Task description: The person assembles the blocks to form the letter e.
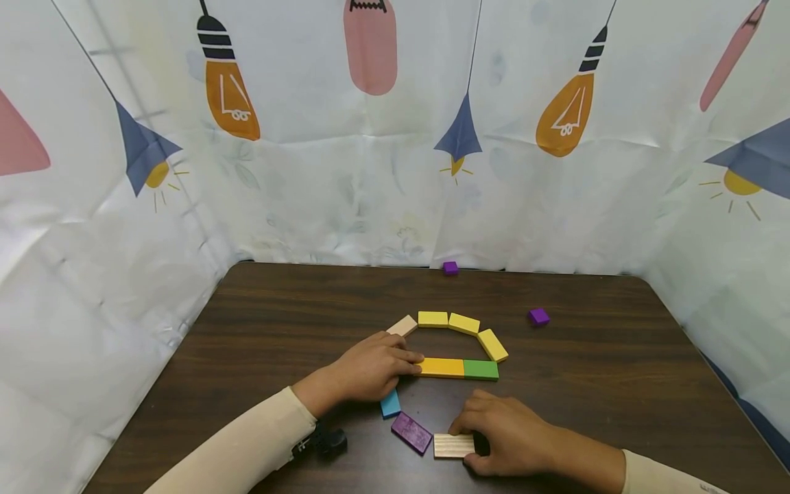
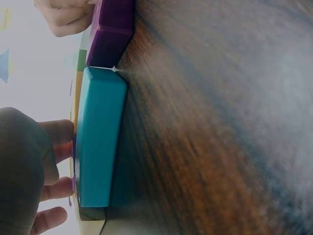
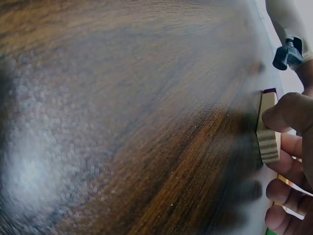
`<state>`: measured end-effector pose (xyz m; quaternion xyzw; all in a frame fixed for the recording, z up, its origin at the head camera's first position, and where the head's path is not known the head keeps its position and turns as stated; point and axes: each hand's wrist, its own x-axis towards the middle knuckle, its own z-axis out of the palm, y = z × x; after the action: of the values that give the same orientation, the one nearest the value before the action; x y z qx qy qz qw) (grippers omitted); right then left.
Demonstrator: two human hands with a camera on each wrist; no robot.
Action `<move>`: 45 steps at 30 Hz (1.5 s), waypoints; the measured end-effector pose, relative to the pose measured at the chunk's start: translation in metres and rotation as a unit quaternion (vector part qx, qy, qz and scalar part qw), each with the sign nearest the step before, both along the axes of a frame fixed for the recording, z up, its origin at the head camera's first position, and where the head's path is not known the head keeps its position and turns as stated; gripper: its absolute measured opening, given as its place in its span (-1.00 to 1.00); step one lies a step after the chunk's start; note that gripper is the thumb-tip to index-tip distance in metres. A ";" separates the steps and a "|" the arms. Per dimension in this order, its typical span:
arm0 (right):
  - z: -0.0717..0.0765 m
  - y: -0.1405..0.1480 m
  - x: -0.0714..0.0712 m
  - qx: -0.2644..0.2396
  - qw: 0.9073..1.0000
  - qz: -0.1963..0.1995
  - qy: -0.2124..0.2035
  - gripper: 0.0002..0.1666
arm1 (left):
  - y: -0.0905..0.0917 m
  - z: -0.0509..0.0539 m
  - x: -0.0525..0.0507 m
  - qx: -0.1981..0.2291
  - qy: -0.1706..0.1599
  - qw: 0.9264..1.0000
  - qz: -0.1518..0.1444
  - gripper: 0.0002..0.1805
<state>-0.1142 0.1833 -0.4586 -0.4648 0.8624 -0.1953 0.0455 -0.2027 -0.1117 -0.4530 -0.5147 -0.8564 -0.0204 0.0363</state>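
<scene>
In the head view, a ring of flat wooden blocks lies on the dark table. My right hand [image 1: 512, 433] pinches a plain wooden block [image 1: 449, 446] between thumb and fingers, beside a purple block [image 1: 411, 433]. The right wrist view shows the thumb on this block's [image 3: 268, 147] near side. My left hand [image 1: 374, 367] rests over the ring's left side, fingertips at an orange block [image 1: 441, 368], partly covering a blue block [image 1: 390, 405]. A green block [image 1: 481, 370] adjoins the orange one. What lies beneath the left palm is hidden.
Along the ring's far side are a pale wooden block [image 1: 402, 326] and yellow blocks [image 1: 433, 319]. Two small purple cubes lie apart: one cube [image 1: 539, 316] to the right, another cube [image 1: 450, 268] at the table's back edge. A patterned white cloth [image 1: 395, 206] stands behind the table.
</scene>
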 end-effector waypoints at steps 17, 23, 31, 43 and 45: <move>0.006 0.007 -0.007 0.006 0.998 -0.044 -0.037 -0.58 | 0.000 0.001 0.000 0.002 0.000 1.000 -0.001 -0.61; 0.014 0.027 -0.032 -0.012 0.992 -0.123 -0.003 -0.59 | 0.001 0.001 0.000 0.002 0.002 1.000 -0.002 -0.62; 0.014 0.075 -0.080 -0.004 0.965 -0.257 0.061 -0.58 | 0.002 0.002 0.002 -0.002 -0.001 1.000 0.001 -0.62; 0.012 0.132 -0.121 0.115 0.943 -0.308 0.047 -0.34 | 0.002 0.002 0.002 0.001 0.007 1.000 -0.008 -0.62; 0.011 0.134 -0.123 0.126 0.945 -0.300 0.038 -0.33 | 0.002 0.003 0.002 -0.001 0.009 1.000 -0.008 -0.62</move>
<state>-0.2373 0.3169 -0.4475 -0.1818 0.9807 -0.0715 0.0102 -0.2003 -0.1097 -0.4505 -0.5219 -0.8518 -0.0156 0.0431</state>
